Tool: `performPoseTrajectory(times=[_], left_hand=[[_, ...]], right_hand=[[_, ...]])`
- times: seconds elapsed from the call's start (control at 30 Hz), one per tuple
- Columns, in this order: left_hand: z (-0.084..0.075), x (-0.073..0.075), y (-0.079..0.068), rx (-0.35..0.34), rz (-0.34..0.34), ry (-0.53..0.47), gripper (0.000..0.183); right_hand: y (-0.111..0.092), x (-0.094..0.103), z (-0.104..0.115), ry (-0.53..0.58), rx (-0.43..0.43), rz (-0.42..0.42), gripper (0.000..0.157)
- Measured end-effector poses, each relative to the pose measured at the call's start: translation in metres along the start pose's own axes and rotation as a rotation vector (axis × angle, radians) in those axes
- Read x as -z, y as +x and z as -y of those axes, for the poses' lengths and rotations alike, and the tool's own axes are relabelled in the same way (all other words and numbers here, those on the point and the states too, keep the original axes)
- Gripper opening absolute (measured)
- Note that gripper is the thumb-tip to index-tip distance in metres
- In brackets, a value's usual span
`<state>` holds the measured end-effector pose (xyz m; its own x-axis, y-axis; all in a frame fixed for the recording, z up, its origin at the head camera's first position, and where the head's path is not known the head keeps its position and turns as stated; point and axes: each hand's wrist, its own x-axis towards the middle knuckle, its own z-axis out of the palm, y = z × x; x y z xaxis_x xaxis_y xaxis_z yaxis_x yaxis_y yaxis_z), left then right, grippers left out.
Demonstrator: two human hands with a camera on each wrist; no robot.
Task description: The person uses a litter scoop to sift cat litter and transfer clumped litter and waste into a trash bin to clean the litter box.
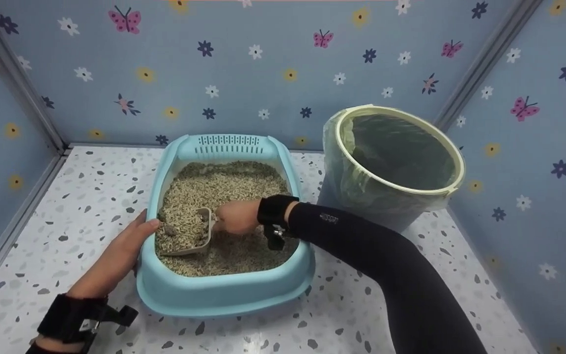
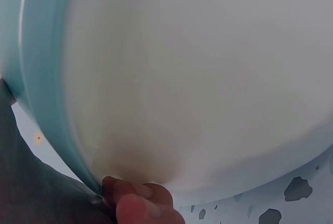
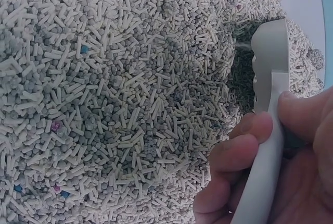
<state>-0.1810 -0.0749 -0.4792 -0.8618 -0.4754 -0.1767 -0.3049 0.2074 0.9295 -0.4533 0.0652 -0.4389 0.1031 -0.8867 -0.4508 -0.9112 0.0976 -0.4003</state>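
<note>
Fingers (image 3: 234,153) of right hand (image 1: 238,216) pinched scoop (image 3: 270,47) in litter (image 3: 130,104); those of left hand (image 1: 121,248) clasped tray (image 1: 224,295) at nine o'clock.

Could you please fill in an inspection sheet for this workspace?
Surface: speckled white floor, supporting the litter box and bin.
Job's things: blue litter box holding pellet litter; pale scoop with its head in the litter near the box's left side.
Clutter: nothing seen.
Left hand: grips the box's left side, thumb on the rim.
Right hand: holds the scoop by its handle.
Cables: nothing seen.
Surroundings: blue walls with flowers and butterflies; a bin with a translucent liner stands right of the box.
</note>
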Motion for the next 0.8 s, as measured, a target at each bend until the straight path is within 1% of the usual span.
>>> performPoseTrajectory(times=[0.17,0.4,0.57,0.8], left_hand=[[0.011,-0.004,-0.009,0.011,-0.007,-0.029,0.077],[0.013,-0.013,-0.007,0.039,0.002,-0.044,0.083],[0.008,-0.011,-0.006,0.040,-0.007,-0.035,0.084],[-0.002,-0.002,-0.004,0.004,-0.028,-0.023,0.085]], right_hand=[[0.006,-0.012,0.004,-0.013,0.001,0.006,0.031],[0.001,-0.021,-0.001,-0.035,0.025,0.034,0.032],[-0.001,-0.017,0.001,-0.028,0.031,0.027,0.032],[0.001,-0.001,0.004,0.005,0.014,-0.024,0.031]])
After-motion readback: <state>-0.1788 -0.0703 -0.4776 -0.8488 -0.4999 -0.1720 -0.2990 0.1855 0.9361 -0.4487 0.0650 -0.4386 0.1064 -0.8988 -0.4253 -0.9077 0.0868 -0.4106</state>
